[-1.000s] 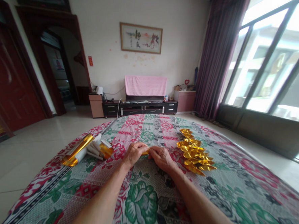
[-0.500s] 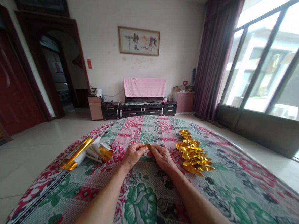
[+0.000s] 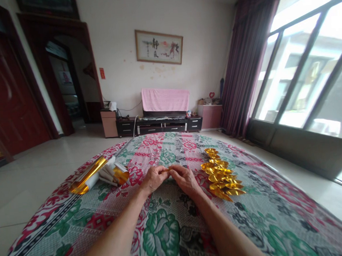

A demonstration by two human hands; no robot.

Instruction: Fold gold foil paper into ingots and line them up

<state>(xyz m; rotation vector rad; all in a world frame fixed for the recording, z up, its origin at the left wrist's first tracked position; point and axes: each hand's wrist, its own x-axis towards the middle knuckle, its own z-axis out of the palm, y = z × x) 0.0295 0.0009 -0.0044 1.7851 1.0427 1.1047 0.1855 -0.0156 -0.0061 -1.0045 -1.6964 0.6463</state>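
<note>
Over the middle of the cloth, my left hand [image 3: 155, 177] and my right hand [image 3: 185, 179] meet at the fingertips. Between them they pinch a small piece of gold foil paper [image 3: 169, 168], mostly hidden by the fingers. To the right of my right hand lie several folded gold paper ingots [image 3: 220, 175], overlapping in a column. On the left, a roll of gold foil paper [image 3: 89, 175] rests beside white paper rolls [image 3: 107, 173], with more gold sheet showing at their near end.
A flowered tablecloth [image 3: 162, 236] covers the rounded table. Past its far edge stand a low black cabinet [image 3: 162, 127] and a screen-like shape under a pink towel [image 3: 165, 99]. A purple curtain [image 3: 237, 70] and large windows are on the right, doorways on the left.
The fingers of both hands have closed further over the gold foil paper, so less of it shows. My right fingers have shifted slightly left; the ingots and rolls stay put.
</note>
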